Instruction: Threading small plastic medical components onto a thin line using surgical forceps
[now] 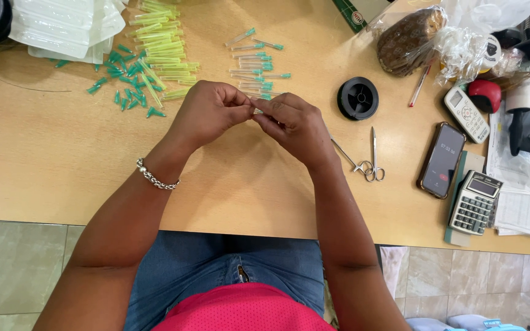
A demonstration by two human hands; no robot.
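My left hand (207,113) and right hand (292,122) meet over the middle of the wooden worktop (44,159), fingertips pinched together on one small needle piece (257,110) with a green end; it is mostly hidden between my fingers, so I cannot tell more of its shape. Just beyond my hands, toward the far edge, lies a row of clear needles with green hubs (254,64). Toward the far left corner sit a heap of yellow-green caps (161,46) and scattered green hubs (121,79). To my right, apart from my hands, lie small scissors (366,162), a black spool (357,98), a phone (441,160) and a calculator (475,202).
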